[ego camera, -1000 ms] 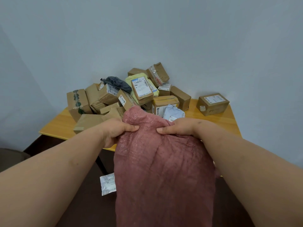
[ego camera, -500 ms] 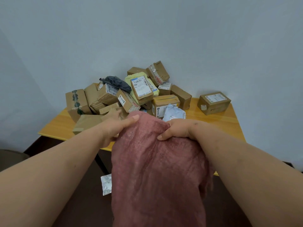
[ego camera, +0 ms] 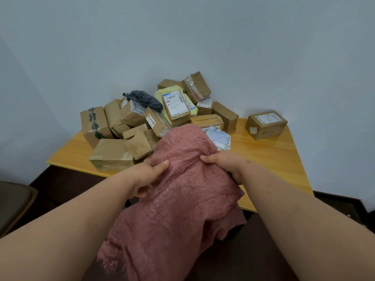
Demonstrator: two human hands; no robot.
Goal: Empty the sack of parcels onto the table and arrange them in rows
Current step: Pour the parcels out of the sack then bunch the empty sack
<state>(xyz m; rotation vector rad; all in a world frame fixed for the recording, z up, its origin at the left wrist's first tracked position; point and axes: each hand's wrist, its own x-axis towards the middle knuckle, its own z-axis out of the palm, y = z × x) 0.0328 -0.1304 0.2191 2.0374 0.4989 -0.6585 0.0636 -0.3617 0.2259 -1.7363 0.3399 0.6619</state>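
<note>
Head-camera footage is filled nearest by a pink woven sack (ego camera: pixel 178 209), coarse in weave and frayed along its lower left edge, which is bunched and draped over the near edge of the table (ego camera: pixel 269 159). The sack is gripped at its upper part by both hands: the left hand (ego camera: pixel 148 177) is curled into the cloth with the thumb laid across the top, and the right hand (ego camera: pixel 225 165) is closed around a fold on the sack's right side. Beyond the sack, a loose heap of parcels (ego camera: pixel 154 120) is seen on the yellow wood-grain tabletop, mostly brown cardboard boxes wrapped in clear tape, unsorted and leaning on one another. Just behind the sack's right shoulder a crumpled white mailer bag (ego camera: pixel 218 134) is found. At the heap's left end a box with dark green printed tape (ego camera: pixel 94 124) is stood. Near the heap's top a yellow padded envelope (ego camera: pixel 174 98) is partly covered by a box with a white shipping label (ego camera: pixel 176 107); barcodes are visible, but the print is too small to be read. A dark grey plastic bag (ego camera: pixel 144 99) is lodged left of that box. Well apart, right of the heap, a single labelled box (ego camera: pixel 266 124) is set. Plain pale blue-grey walls (ego camera: pixel 203 37) are met behind the table, and a dark floor (ego camera: pixel 54 185) is seen below it.
</note>
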